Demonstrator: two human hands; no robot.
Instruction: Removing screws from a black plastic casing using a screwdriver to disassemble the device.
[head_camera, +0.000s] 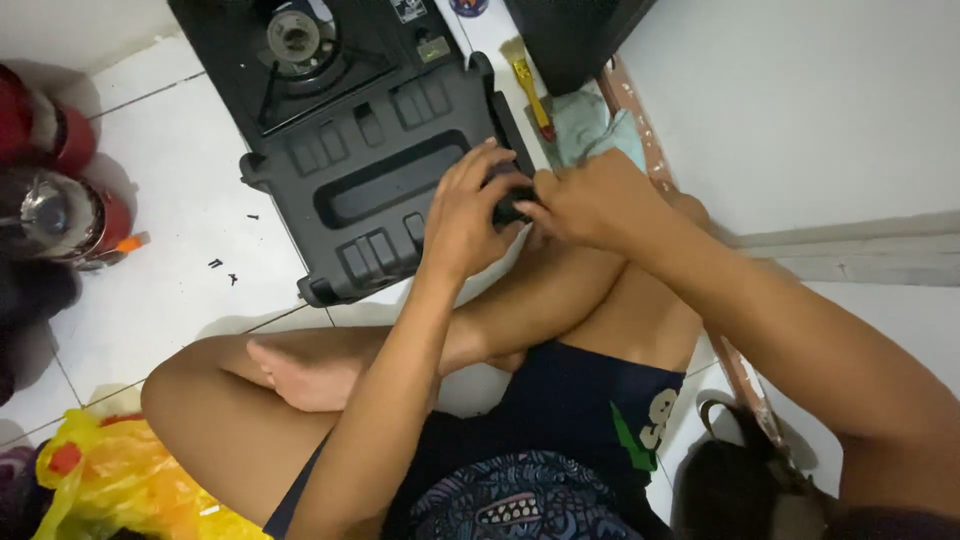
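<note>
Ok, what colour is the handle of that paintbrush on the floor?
Yellow handle on the paintbrush, head view.

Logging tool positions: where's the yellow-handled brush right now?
Head view, top centre: the yellow-handled brush lies on the white floor, right of the black stove, beside a pale cloth.

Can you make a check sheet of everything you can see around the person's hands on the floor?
Surface: white tiled floor; person sits on it with legs folded.
Job's things: black stove, burner at the far end, near edge by the hands; small black part between both hands.
Clutter: tiny black bits on the tiles; yellow brush; pale cloth; yellow bag; red canisters.
Hands: left hand and right hand meet on the part; exact grip hidden.
Cables: nothing seen.
Surroundings: white wall on the right; dark bag low by the wall.
</note>
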